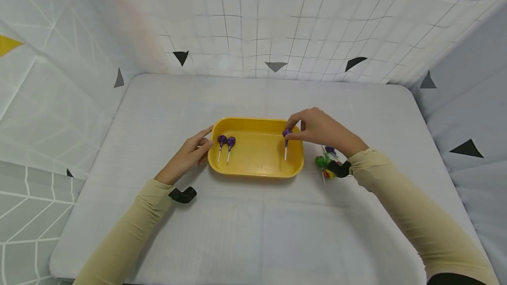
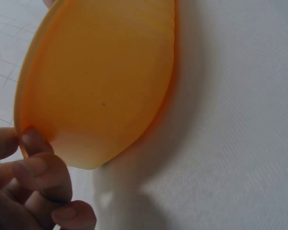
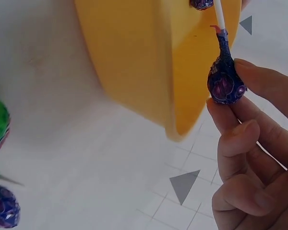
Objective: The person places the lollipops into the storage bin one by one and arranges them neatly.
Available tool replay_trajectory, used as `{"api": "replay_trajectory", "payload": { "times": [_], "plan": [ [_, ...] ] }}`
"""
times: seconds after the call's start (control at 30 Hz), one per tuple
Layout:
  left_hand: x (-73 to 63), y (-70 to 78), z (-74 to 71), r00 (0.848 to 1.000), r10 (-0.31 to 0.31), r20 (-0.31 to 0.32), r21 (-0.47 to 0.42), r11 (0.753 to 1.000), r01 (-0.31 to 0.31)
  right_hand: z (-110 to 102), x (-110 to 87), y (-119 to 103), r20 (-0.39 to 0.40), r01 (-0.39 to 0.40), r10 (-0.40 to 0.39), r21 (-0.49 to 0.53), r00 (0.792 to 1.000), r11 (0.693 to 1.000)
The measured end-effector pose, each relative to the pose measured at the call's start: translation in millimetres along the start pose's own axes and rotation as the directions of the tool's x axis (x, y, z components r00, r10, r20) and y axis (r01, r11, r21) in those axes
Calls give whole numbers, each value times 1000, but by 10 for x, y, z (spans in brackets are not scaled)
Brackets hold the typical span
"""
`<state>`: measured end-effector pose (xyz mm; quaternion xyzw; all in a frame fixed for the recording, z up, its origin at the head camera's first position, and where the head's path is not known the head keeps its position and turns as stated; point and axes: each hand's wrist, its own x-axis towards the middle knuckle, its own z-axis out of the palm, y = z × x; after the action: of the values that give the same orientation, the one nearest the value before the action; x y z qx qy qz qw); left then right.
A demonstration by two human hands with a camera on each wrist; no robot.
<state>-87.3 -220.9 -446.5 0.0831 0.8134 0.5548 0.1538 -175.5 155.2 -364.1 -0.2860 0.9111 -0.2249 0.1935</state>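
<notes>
A shallow yellow tray (image 1: 257,155) sits on the table. My left hand (image 1: 189,152) grips the rim at its left end, fingers around the edge in the left wrist view. Over the tray's right end, my right hand (image 1: 321,129) pinches a purple-wrapped lollipop (image 3: 226,82) by its candy head between thumb and fingers, the white stick pointing toward the near side. Inside the tray at the left, two purple lollipops (image 1: 231,141) lie side by side, sticks toward me.
Right of the tray, partly hidden by my right wrist, is a small pile with a green lollipop (image 1: 320,161), a purple lollipop (image 1: 329,149) and a red-yellow lollipop (image 1: 328,174). The white-covered table (image 1: 245,228) is bordered by fabric walls (image 1: 253,25) at the back and sides.
</notes>
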Motion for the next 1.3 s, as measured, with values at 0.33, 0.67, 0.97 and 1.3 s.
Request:
{"api": "replay_trajectory", "payload": {
  "times": [0.33, 0.67, 0.97, 1.3],
  "plan": [
    [-2, 1, -6, 1000, -4, 0, -7, 1000, 4, 46, 95, -110, -4, 45, -45, 9, 999, 999],
    [0, 2, -1, 1000, 2, -4, -8, 1000, -2, 81, 181, -226, -3, 81, -81, 10, 997, 997],
    [6, -18, 0, 1000, 5, -7, -4, 1000, -5, 118, 257, -291, 8, 81, -81, 4, 997, 997],
    [7, -20, 1, 1000, 10, -5, -8, 1000, -10, 183, 369, -301, 20, 120, -120, -6, 993, 993]
  ]
}}
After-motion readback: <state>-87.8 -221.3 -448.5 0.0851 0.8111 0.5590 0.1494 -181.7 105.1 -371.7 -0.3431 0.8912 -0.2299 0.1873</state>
